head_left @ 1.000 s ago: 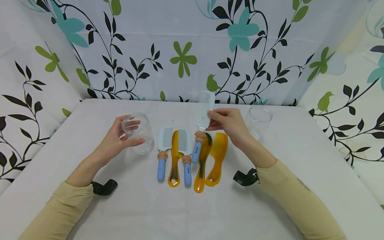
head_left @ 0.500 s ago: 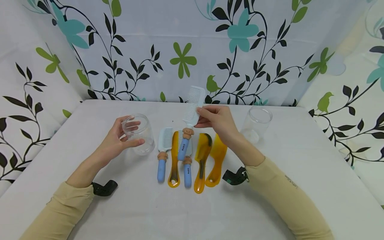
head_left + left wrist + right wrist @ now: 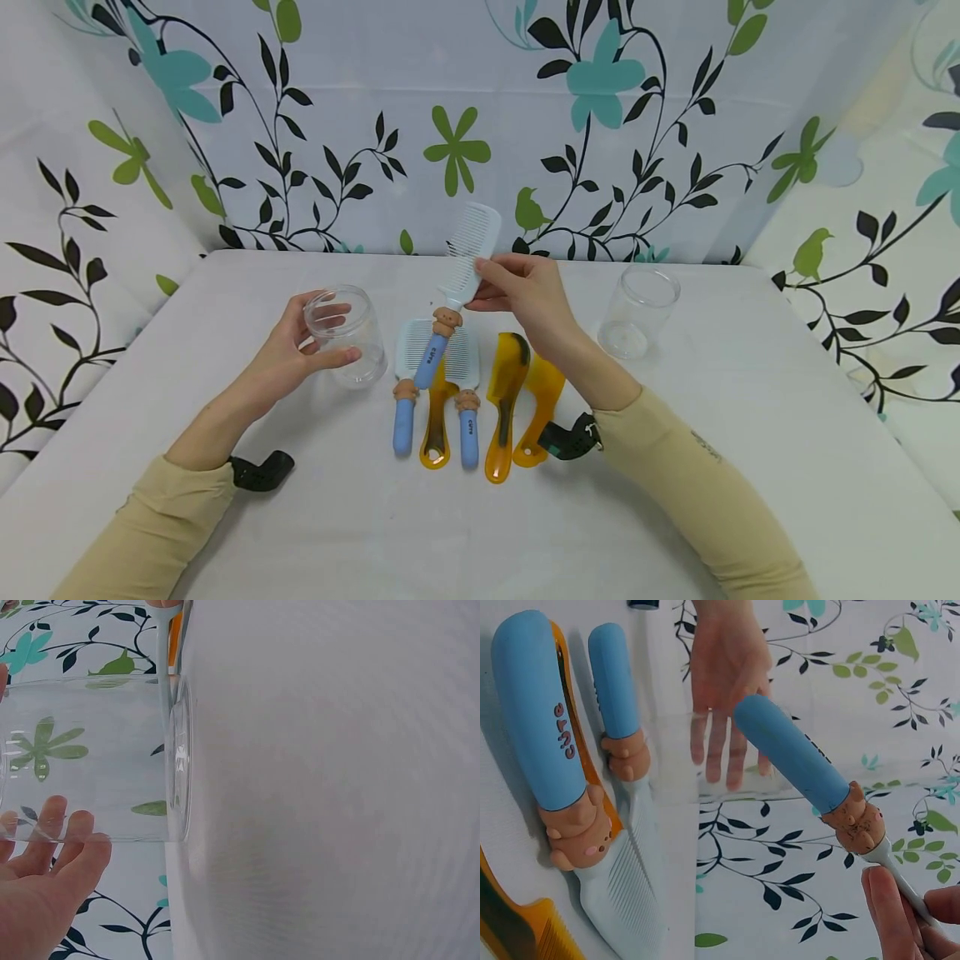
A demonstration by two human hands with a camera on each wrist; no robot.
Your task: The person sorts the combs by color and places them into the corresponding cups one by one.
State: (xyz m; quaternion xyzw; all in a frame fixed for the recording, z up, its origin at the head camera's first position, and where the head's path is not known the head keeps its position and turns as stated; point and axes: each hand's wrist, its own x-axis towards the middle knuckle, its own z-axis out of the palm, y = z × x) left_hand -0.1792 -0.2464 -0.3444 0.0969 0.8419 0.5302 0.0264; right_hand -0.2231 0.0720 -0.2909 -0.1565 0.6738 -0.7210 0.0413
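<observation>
My left hand [image 3: 279, 358] holds a clear jar [image 3: 363, 346] by its side, fingers behind and thumb in front; it stands upright on the table. My right hand [image 3: 528, 296] pinches the pale toothed head of a comb [image 3: 431, 360] with a blue handle and a brown bear figure. That comb is in the air, tilted, handle end down and to the left, right of the jar. Below lie two like combs, one left [image 3: 403, 427] and one right [image 3: 468, 437], with an amber comb [image 3: 435, 433] between them, partly hidden by the held comb.
Two more amber combs, one dark-streaked [image 3: 504, 408] and one plain [image 3: 542, 396], lie to the right, the plain one partly behind the right forearm. A second clear jar [image 3: 641, 312] stands at the back right. A patterned curtain [image 3: 337, 125] rises behind the white table [image 3: 420, 542].
My right hand has moved left and slightly up with the comb, from above the amber combs toward the jar. The comb tilts more now. My left hand and the jar stay in place.
</observation>
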